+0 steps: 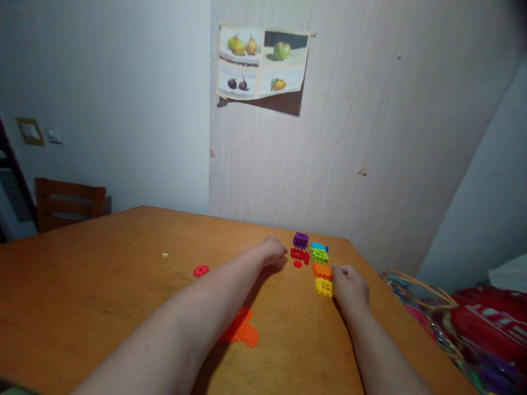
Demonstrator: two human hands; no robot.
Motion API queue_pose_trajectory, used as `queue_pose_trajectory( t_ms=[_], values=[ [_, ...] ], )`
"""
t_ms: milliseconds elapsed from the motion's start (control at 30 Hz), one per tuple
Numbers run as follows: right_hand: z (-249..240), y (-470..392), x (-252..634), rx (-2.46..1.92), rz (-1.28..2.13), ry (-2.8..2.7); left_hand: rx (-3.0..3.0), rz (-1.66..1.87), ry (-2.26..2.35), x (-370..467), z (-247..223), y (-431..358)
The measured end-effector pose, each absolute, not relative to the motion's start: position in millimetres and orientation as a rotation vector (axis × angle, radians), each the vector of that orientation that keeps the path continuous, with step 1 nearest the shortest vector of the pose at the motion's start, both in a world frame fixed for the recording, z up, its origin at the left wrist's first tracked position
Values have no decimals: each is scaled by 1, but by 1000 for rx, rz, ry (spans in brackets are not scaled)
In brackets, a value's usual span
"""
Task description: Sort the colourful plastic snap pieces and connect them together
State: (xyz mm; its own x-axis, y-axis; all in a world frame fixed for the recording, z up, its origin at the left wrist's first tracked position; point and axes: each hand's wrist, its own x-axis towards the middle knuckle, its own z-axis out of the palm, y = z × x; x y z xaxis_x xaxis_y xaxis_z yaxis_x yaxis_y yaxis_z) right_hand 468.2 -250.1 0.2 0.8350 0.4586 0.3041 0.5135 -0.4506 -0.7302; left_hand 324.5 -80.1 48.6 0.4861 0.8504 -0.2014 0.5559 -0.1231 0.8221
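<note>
My left hand [274, 250] reaches across the table, its fingers curled just left of the red notched pieces [300, 255]; whatever is in them, if anything, is hidden. A small red disc [297, 264] lies in front of those pieces. At the back is a purple notched stack [300, 240]. My right hand [351, 283] is closed beside an orange notched piece [322, 270] and a yellow one [324, 287], close to or touching them; its grip is hidden. Behind these, a lime green piece [319, 255] and a blue piece [318, 247] continue the column.
Orange flower-like pieces [246, 332] lie partly behind my left forearm. A pinkish-red ring piece [201, 270] and a pale scrap [165, 255] are further left on the wooden table [123, 296]. Bags [489, 318] crowd the right side; a chair [69, 200] stands at the left.
</note>
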Motion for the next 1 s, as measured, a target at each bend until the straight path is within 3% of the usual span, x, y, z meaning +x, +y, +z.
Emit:
queue_pose_trajectory(
  t_ms=[300, 500, 633, 1000],
  values=[
    [-1, -251, 473, -2187, -55, -708, 2036, 397, 1166, 186, 78, -47],
    [-6, -250, 481, -2198, -45, -718, 2107, 204, 1124, 109, 78, -49],
    [-5, -251, 481, -2205, -51, -736, 2288, -14, 987, 90, 72, -59],
    [-9, -249, 485, -2224, -36, -727, 2621, -75, 1073, 93, 75, -76]
  ],
)
